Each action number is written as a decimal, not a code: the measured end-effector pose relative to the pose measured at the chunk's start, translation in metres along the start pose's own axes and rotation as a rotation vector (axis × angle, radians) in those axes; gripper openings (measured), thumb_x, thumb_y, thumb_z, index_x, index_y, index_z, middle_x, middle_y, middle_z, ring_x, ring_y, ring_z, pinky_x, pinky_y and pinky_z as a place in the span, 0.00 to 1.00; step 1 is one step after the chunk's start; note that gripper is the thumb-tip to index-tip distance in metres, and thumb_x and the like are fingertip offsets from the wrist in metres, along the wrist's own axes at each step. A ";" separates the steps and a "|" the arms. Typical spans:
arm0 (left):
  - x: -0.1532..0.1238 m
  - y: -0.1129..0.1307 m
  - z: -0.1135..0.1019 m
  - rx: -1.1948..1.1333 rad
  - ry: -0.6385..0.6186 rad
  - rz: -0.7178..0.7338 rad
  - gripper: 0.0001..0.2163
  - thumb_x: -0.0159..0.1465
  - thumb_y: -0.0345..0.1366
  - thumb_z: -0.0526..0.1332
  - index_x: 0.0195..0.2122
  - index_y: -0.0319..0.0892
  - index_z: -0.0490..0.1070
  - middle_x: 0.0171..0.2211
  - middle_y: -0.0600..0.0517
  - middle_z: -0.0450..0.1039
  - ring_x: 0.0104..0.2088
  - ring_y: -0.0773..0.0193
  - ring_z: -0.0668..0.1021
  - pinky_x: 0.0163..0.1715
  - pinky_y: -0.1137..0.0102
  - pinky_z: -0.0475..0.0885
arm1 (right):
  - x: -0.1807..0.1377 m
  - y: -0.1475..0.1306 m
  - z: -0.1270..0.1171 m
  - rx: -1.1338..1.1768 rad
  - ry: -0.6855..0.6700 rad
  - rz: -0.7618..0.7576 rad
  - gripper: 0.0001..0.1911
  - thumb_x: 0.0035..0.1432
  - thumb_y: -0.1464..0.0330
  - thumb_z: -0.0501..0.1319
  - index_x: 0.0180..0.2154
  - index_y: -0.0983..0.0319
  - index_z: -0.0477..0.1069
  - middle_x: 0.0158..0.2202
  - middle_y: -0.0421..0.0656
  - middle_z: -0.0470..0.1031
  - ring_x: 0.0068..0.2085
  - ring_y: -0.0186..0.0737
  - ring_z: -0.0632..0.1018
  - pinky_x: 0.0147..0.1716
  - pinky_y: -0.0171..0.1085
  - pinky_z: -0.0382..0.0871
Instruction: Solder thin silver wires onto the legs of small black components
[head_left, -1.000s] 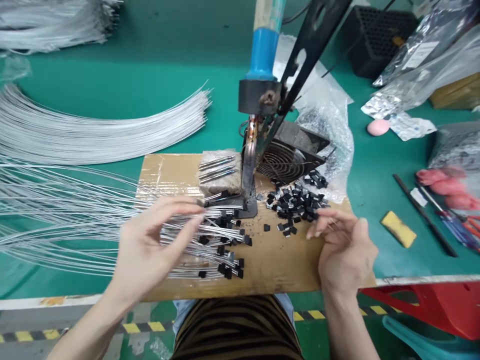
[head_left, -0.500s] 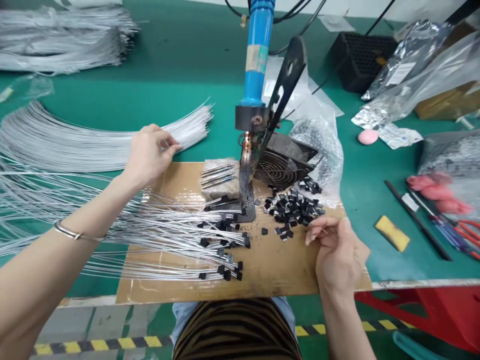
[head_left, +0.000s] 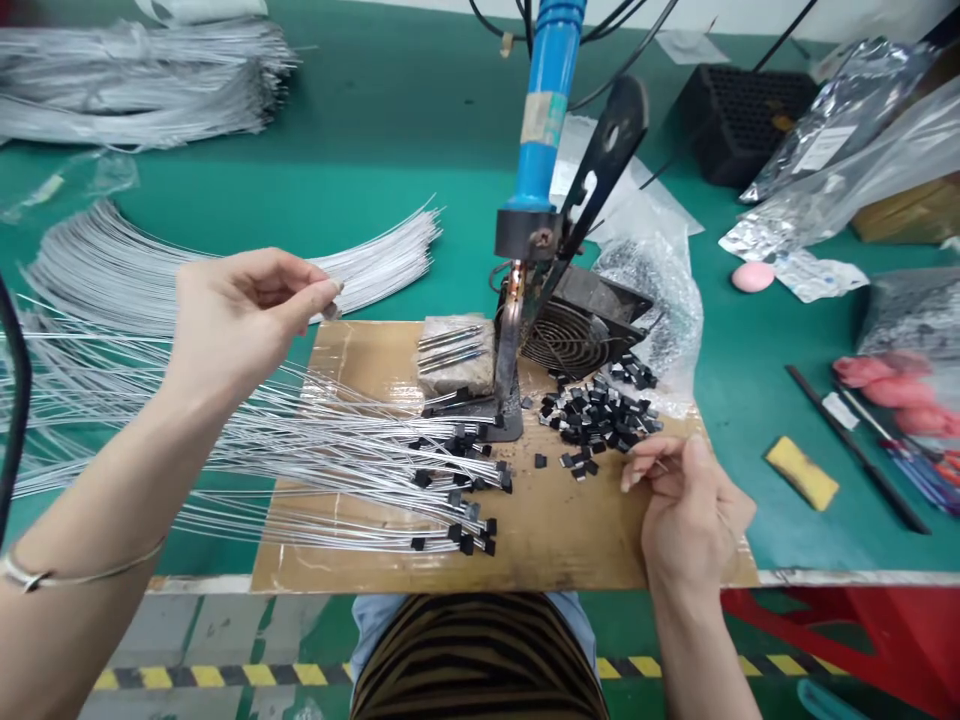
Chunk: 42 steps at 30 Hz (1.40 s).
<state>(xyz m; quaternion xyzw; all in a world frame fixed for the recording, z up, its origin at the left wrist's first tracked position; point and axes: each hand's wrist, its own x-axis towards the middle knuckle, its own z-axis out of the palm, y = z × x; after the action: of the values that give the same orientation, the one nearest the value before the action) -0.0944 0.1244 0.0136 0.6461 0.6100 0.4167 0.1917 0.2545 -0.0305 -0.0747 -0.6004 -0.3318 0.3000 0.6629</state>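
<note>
Left hand (head_left: 236, 315) over white wire bundle (head_left: 390, 258), fingertips pinched, hold indeterminate; right hand (head_left: 690, 510) part-curled beside black connectors (head_left: 596, 415), hold indeterminate.

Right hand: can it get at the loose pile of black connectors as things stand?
Likely yes. The right hand is at the near right edge of the pile of black connectors, with nothing visible between; the fan and soldering iron sit beyond that side.
</note>
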 end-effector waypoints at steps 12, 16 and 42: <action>0.021 -0.041 0.022 0.316 0.017 0.044 0.10 0.61 0.42 0.70 0.32 0.39 0.83 0.28 0.49 0.78 0.31 0.59 0.76 0.43 0.60 0.72 | 0.000 0.001 0.001 -0.022 -0.033 0.003 0.21 0.72 0.58 0.62 0.30 0.63 0.82 0.23 0.40 0.76 0.23 0.33 0.74 0.23 0.33 0.67; 0.038 -0.063 0.044 0.406 -0.023 0.039 0.08 0.61 0.39 0.69 0.33 0.39 0.82 0.34 0.46 0.77 0.40 0.53 0.75 0.53 0.55 0.69 | -0.001 0.001 0.001 -0.016 -0.037 0.015 0.21 0.71 0.58 0.63 0.30 0.63 0.82 0.24 0.41 0.76 0.23 0.33 0.74 0.23 0.33 0.67; -0.008 0.008 -0.014 0.145 0.025 0.008 0.08 0.60 0.41 0.72 0.31 0.40 0.82 0.25 0.53 0.78 0.26 0.66 0.76 0.31 0.66 0.69 | -0.003 -0.003 0.002 -0.075 -0.028 0.024 0.21 0.70 0.57 0.63 0.30 0.64 0.81 0.24 0.40 0.76 0.23 0.33 0.73 0.25 0.34 0.66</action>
<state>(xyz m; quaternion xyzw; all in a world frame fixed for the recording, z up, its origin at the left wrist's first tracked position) -0.0991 0.1121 0.0257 0.6554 0.6384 0.3804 0.1349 0.2506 -0.0321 -0.0717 -0.6247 -0.3449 0.3033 0.6315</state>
